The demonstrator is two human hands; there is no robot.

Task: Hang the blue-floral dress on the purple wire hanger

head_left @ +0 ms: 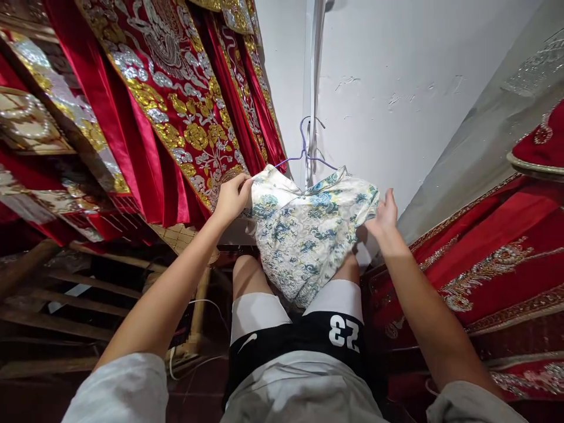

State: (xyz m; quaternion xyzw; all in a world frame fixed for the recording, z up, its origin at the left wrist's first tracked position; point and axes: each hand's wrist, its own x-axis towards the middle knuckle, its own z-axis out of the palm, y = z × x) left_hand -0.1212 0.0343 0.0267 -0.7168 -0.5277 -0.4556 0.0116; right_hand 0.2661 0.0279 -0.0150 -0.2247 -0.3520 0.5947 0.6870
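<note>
Dress (308,235), on hanger (304,154), between my hands: left hand (232,197) pinches its shoulder; right hand (384,214) open beside it.

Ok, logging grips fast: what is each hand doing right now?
Left hand: closed on one shoulder of the floral dress.
Right hand: open, fingers spread at the dress's other shoulder, gripping nothing.

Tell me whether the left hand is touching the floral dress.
Touching. In the head view the left hand pinches the shoulder edge of the floral dress.
</note>
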